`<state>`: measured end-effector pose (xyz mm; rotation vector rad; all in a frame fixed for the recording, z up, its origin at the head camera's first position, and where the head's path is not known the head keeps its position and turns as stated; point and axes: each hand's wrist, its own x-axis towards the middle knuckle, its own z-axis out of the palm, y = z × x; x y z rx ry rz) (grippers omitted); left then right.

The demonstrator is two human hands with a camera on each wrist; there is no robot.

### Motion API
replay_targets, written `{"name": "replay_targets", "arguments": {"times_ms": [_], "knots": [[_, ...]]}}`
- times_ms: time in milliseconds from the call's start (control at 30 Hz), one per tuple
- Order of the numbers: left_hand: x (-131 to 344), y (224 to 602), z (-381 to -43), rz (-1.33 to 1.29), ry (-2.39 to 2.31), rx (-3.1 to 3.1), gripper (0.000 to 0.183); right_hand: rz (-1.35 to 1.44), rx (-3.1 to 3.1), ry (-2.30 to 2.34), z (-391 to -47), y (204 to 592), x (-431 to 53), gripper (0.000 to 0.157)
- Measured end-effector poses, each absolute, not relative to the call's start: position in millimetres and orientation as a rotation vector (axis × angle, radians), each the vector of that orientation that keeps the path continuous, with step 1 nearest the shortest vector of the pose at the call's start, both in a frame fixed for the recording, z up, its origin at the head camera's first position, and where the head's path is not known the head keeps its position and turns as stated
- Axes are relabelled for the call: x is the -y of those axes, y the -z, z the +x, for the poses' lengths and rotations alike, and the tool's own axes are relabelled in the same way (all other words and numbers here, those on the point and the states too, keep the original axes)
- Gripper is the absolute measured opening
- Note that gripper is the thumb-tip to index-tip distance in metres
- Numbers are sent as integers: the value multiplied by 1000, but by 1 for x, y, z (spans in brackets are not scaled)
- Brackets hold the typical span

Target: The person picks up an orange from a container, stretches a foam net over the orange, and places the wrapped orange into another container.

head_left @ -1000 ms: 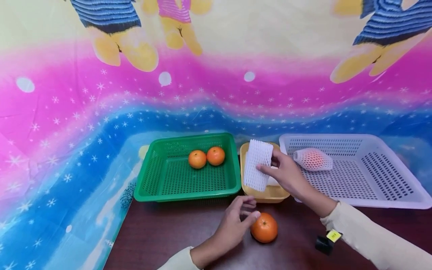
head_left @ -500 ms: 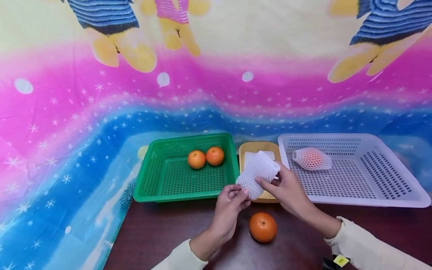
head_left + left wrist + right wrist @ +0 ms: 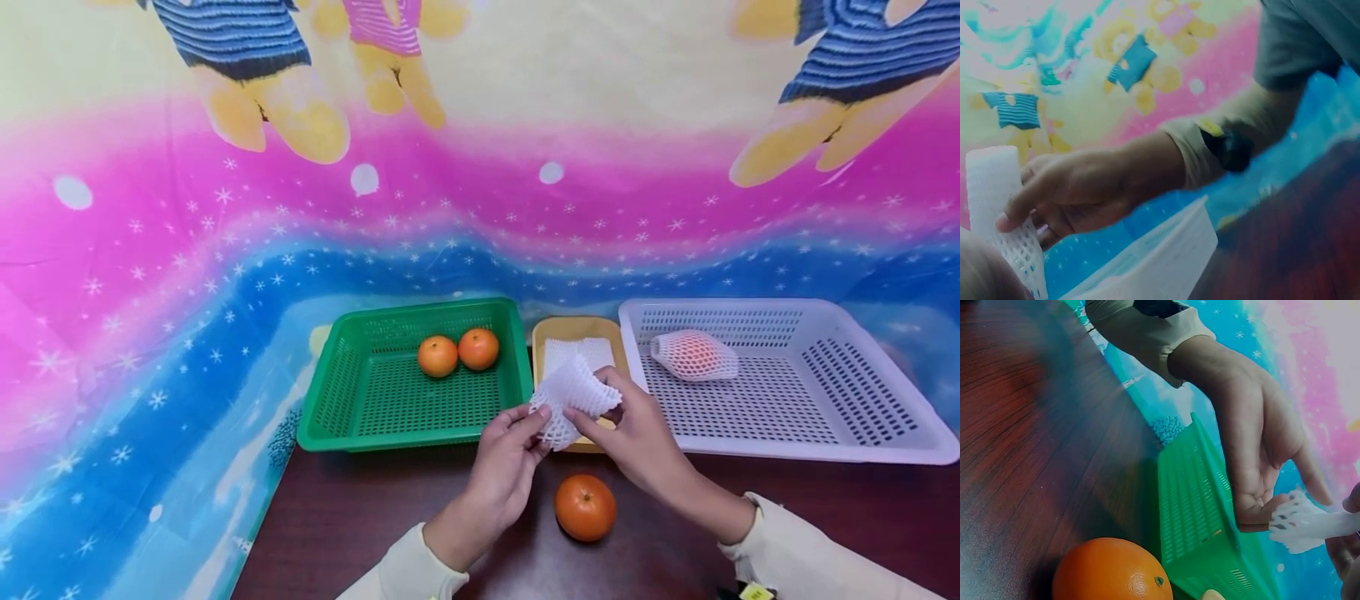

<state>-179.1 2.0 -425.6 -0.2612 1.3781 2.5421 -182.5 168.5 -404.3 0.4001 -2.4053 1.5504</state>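
Note:
A white foam fruit net (image 3: 576,390) is held between my two hands, above the near edge of the tan tray (image 3: 579,326). My left hand (image 3: 501,471) pinches its lower left end with thumb and fingers. The right hand (image 3: 643,433) grips its right side; in the left wrist view the thumb of the right hand (image 3: 1079,187) lies across the net. On the table just below the hands sits a single bare orange (image 3: 585,508), also close by in the right wrist view. Further foam nets (image 3: 597,353) lie in the tan tray.
Left of the tray stands a green basket (image 3: 352,439) with two oranges (image 3: 458,351). To the right is a pale lilac basket (image 3: 885,450) holding a net-wrapped fruit (image 3: 694,356). A printed cloth (image 3: 480,167) hangs behind the dark wooden table (image 3: 360,517).
My right hand has brought the net down from over the tray. My left hand has left the orange's side and taken the net's lower end. The net is now bent and bunched.

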Motion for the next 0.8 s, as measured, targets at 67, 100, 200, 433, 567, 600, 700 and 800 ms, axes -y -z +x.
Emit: {"name": "replay_targets", "arguments": {"times_ms": [67,100,200,433,567,600,700,800], "knots": [[-1,424,-181,-236,-2523,-1342,31,419,2383,-1550,-182,405,-168,28],[0,423,-182,-222,-2510,-1341,31,429,2370,-1548,-182,405,-168,28],[0,422,-184,-185,-2492,-1367,31,464,2325,-1565,-182,406,-168,27],[1,422,-185,-143,-2507,-1495,30,703,2251,-1604,-179,411,-175,32],[2,422,-184,-124,-2524,-1570,33,1010,2099,-1895,-177,414,-180,40],[2,421,-184,-124,-2527,-1587,33,1022,2079,-1971,-176,414,-180,37],[2,422,-184,-120,-2517,-1644,33,858,2141,-2088,-177,413,-178,22],[1,423,-185,-103,-2505,-1684,34,510,2266,-2181,-178,412,-173,12]]}}
